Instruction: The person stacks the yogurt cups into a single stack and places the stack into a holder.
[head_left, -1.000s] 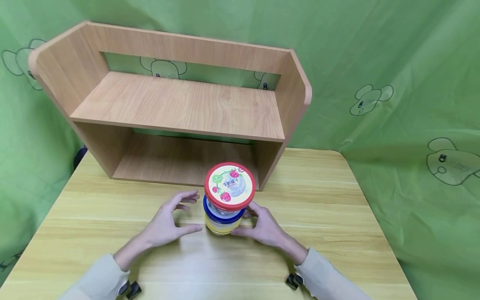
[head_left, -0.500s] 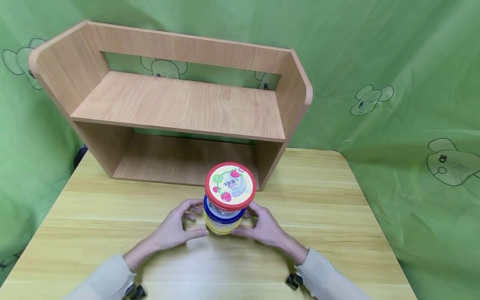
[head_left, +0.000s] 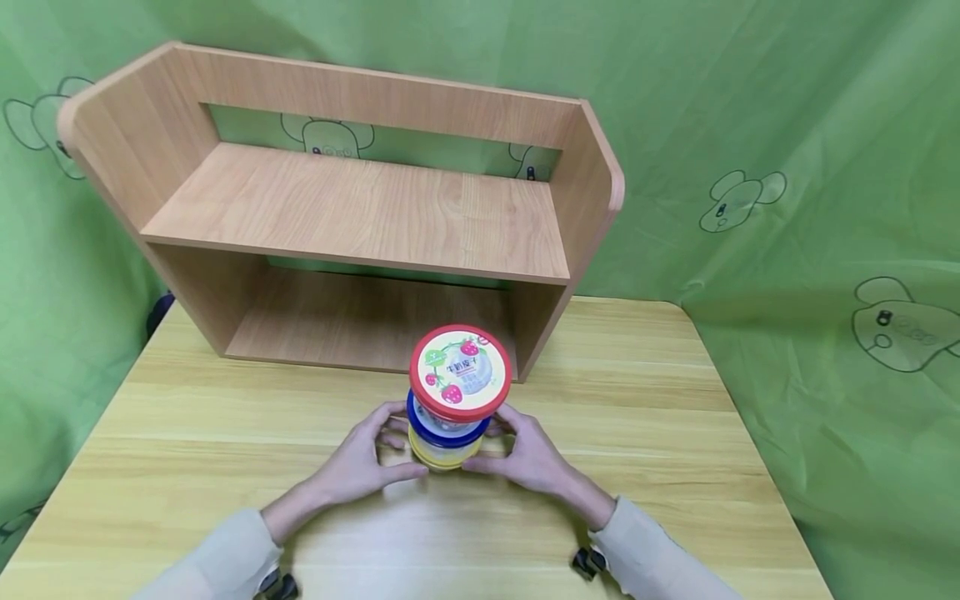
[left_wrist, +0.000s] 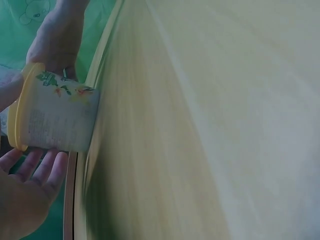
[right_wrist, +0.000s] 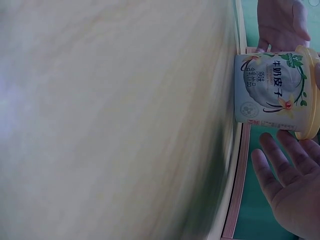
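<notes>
Three round food tubs are stacked at the middle of the table. The red-lidded tub (head_left: 460, 372), with strawberries printed on its lid, is on top; under it come the blue-lidded tub (head_left: 433, 432) and, lowest, the yellow-lidded tub (head_left: 441, 458). My left hand (head_left: 356, 465) holds the lowest tub from the left, its thumb in front and fingers behind. From the other side my right hand (head_left: 538, 458) holds the same tub, thumb at the front. Both wrist views show this pale tub (right_wrist: 270, 90) with flowers printed on it and fingertips at its yellow lid.
A two-tier wooden shelf (head_left: 352, 208) stands right behind the stack, bare on both levels. The wooden table (head_left: 645, 400) extends to both sides. A green curtain (head_left: 787, 125) with cartoon outlines hangs around the back and sides.
My left hand has moved right, closing from beside the stack onto the lowest tub, its thumb now at the tub's front. My right hand and the tubs have stayed in place.
</notes>
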